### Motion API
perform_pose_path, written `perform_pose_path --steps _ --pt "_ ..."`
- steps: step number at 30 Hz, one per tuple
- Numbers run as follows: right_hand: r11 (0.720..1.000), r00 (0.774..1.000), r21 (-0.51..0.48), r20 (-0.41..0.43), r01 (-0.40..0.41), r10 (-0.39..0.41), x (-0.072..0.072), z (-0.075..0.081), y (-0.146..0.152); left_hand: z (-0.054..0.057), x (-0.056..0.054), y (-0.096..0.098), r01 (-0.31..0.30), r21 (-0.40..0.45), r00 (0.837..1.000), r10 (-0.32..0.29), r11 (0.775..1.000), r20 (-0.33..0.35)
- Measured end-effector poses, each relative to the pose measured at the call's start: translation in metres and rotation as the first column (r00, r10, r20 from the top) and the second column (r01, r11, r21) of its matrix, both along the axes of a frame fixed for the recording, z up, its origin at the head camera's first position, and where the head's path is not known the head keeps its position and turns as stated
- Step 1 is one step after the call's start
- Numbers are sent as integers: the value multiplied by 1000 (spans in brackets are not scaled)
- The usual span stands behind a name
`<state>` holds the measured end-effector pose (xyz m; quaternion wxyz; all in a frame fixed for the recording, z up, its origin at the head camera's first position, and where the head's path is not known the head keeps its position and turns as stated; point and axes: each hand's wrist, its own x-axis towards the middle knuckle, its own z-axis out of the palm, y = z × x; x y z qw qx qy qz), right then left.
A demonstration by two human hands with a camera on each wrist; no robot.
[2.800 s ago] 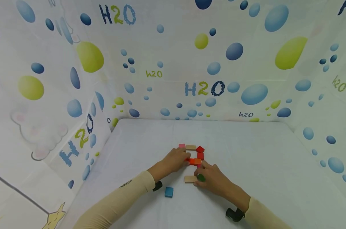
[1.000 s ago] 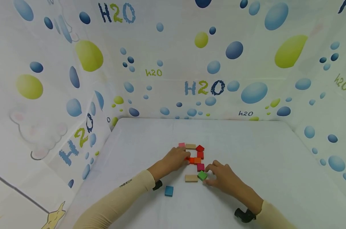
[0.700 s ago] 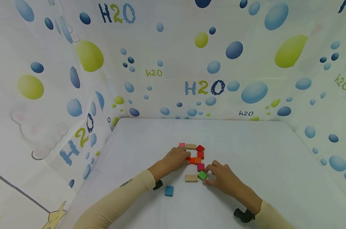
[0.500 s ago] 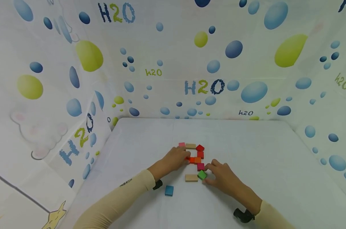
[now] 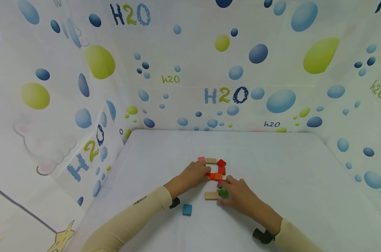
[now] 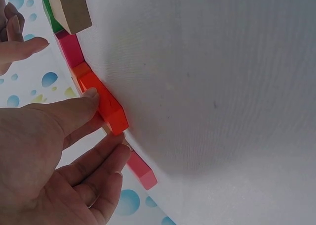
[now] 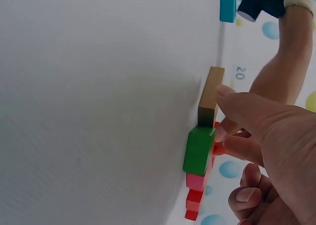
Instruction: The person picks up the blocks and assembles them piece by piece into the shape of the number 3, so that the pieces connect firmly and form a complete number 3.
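In the head view my left hand [image 5: 195,174] reaches into a row of coloured blocks. Its thumb and fingers pinch an orange-red block [image 6: 106,104], plain in the left wrist view. Beside it lies an orange block [image 5: 219,176], and below that a magenta block [image 5: 221,181], partly covered by fingers. My right hand [image 5: 241,196] hovers around the green block [image 5: 223,193], fingers loosely bent and spread. In the right wrist view its thumb tip is right at the wooden block [image 7: 211,96], while the green block shows uncovered, end to end with the wooden one.
A blue block [image 5: 187,210] lies apart, nearer the front. Behind the hands are a pink block [image 5: 201,159], a second wooden block [image 5: 210,161], a red pentagonal block [image 5: 221,162] and a red block [image 5: 221,170]. The white table [image 5: 272,154] meets a patterned backdrop.
My right hand drew back to the right, uncovering the green and magenta blocks, then came left over them again. My left hand stays in place; the blocks look nearly unmoved.
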<state>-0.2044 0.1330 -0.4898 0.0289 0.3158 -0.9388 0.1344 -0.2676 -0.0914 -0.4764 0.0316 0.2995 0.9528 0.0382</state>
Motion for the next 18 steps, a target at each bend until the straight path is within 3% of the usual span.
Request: perform_pose_path --steps 9,18 --pt "998 998 13 23 66 -66 -5 5 7 1 -1 0 8 -7 1000 -8 1000 -18" --pt "999 999 -35 34 -14 15 6 9 -15 -1 0 1 -3 -10 999 2 1000 -32"
